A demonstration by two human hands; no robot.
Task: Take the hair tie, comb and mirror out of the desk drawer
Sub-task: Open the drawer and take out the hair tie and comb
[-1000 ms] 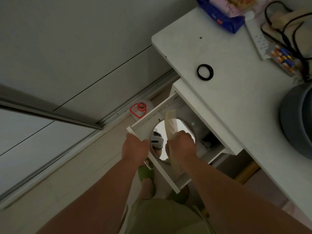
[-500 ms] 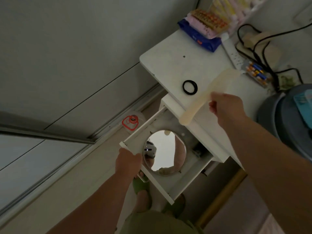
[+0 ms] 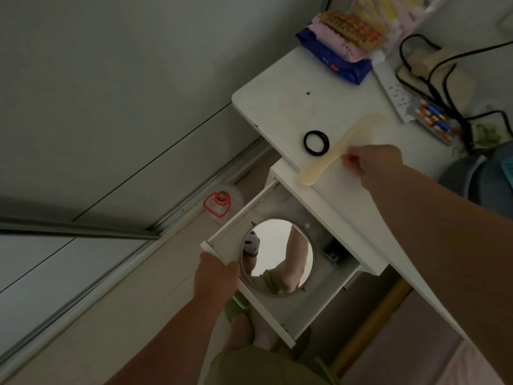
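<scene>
The white desk drawer [image 3: 266, 309] stands pulled open. A round mirror [image 3: 277, 257] lies flat inside it, reflecting my arm. My left hand [image 3: 215, 276] grips the drawer's front edge at its left corner. On the white desk top [image 3: 277, 107] lies a black hair tie [image 3: 316, 143]. Right beside the tie, a cream comb [image 3: 337, 151] rests on or just above the desk, and my right hand [image 3: 372, 161] pinches its near edge with thumb and fingers.
At the desk's back lie snack packets [image 3: 344, 43], a white power strip [image 3: 394, 90], batteries [image 3: 433, 120] and black cables [image 3: 444, 79]. A grey-blue round object [image 3: 488, 176] sits at the right edge. A red-lidded plastic jug [image 3: 219, 202] stands on the floor by the sliding-door track.
My right hand lifted the comb out of the drawer and carried it up onto the desk beside the hair tie. The left hand stayed on the drawer front.
</scene>
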